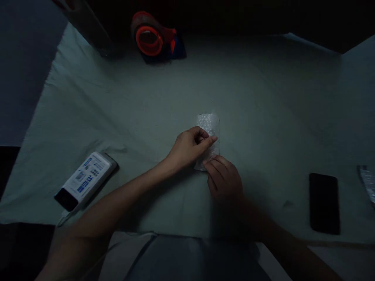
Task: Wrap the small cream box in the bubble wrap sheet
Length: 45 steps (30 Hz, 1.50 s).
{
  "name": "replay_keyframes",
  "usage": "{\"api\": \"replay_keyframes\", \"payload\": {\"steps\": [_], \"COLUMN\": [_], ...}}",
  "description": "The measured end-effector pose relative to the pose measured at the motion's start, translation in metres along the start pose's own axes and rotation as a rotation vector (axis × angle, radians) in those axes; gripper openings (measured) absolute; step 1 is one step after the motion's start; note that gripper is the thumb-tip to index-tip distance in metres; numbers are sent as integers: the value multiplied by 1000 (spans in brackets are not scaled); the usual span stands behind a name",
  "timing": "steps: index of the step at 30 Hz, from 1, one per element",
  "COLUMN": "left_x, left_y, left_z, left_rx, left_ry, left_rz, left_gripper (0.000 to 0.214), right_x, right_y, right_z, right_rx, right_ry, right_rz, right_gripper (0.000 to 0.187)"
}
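Note:
A small rectangle of clear bubble wrap [208, 121] lies on the cloth-covered table, its long side pointing away from me; whether anything is inside it I cannot tell. Across its middle is my left hand [193, 143], fingers curled and thumb stretched over the wrap towards its right edge. My right hand [224, 175] grips the near end, with its fingertips closed on the plastic. Both hands partly cover the lower half of the wrap.
An orange tape dispenser [149, 39] stands at the back left. To the left lies a white power bank [88, 177] with blue print and a cable. A black phone [324, 203] rests at the right, and a silvery packet [368, 181] shows at the right edge. Pale green cloth [263, 101] covers the table.

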<state>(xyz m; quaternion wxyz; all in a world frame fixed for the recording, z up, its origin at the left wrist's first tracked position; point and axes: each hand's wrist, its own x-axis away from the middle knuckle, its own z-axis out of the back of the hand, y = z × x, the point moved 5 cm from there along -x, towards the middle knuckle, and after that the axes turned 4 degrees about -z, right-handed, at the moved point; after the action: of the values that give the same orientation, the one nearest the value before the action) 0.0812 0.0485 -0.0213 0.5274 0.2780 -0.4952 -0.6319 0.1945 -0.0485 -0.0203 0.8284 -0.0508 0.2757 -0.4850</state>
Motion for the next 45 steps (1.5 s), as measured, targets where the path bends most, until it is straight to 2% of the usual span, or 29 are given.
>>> {"api": "replay_keyframes", "payload": {"steps": [4, 8, 11, 15, 19, 24, 28, 31, 34, 35, 38, 39, 40, 42, 43, 45], "left_x": [-11, -8, -4, -1, -1, -2, -3, -6, -8, -6, 9, 16, 24, 37, 40, 42], "left_y": [3, -4, -9, -11, -14, -24, -28, -30, -26, -22, -8, -3, 2, 8, 8, 4], "left_z": [-7, -12, -13, -12, -14, -12, -8, -6, -2, 1, 14, 14, 12, 2, -3, -11], "left_rx": [-163, -153, -81, -53, -20, 64, 107, 92, -17, -79, -285, -346, -398, -469, -483, -480], "left_ry": [-8, 53, 107, 177, 110, 39, 1, -83, -144, -98, 165, 220, 224, 116, 46, -68], "left_rz": [-17, 2, 17, -56, -139, -56, -34, -52, -241, -332, -599, -691, -788, -955, -995, -960], "left_gripper": [22, 14, 7, 15, 15, 20, 23, 31, 42, 42, 36, 33, 31, 31, 33, 35], "right_x": [4, 6, 4, -1, -5, -5, -1, 2, 2, 2, 2, 1, 1, 1, 1, 1], "right_y": [0, 8, 15, 13, 9, 9, 9, 8, 7, 7, 5, 4, 4, 4, 4, 5], "right_z": [-1, 0, 4, 6, 9, 8, 3, -3, -6, -7, -7, -6, -6, -5, -5, -5], "right_rx": [-49, -184, -254, -202, -155, -126, -97, -42, 3, 12, 33, 43, 53, 62, 61, 50], "right_ry": [32, 32, 77, 34, 19, -7, -7, 2, 12, 19, 45, 53, 61, 71, 69, 63], "right_rz": [27, -38, -111, -39, 9, 31, 50, 49, 22, 21, 49, 55, 57, 56, 53, 48], "right_gripper": [43, 54, 46, 30, 26, 26, 27, 26, 25, 25, 25, 25, 25, 23, 23, 24]}}
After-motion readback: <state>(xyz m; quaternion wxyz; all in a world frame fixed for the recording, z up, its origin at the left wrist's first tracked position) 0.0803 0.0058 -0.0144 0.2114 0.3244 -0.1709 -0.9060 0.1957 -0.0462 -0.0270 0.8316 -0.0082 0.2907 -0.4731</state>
